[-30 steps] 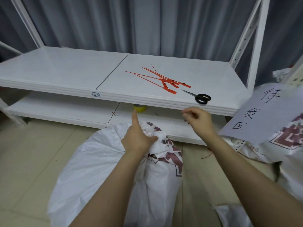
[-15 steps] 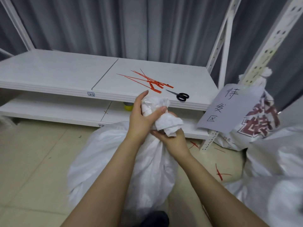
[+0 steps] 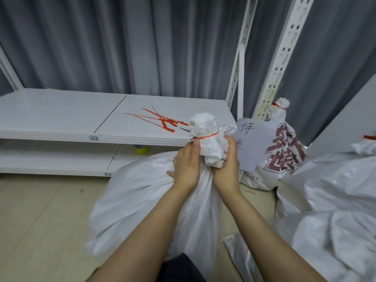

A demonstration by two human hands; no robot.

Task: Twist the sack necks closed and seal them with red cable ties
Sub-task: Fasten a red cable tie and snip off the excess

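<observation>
A big white woven sack stands on the floor in front of me. Its gathered neck sticks up with a red cable tie drawn round it. My left hand grips the neck just under the tie, thumb up against it. My right hand grips the crumpled fabric on the neck's right side. Several loose red cable ties lie on the white shelf behind the sack.
Scissors lie half hidden behind the neck. A tied sack with a paper sign leans on the perforated rack post at right. More white sacks crowd the right side. A yellow tape roll sits on the lower shelf.
The sack has been pulled to the right and its neck raised. Both hands now hold the neck below a red tie; one second ago my right hand was off the sack.
</observation>
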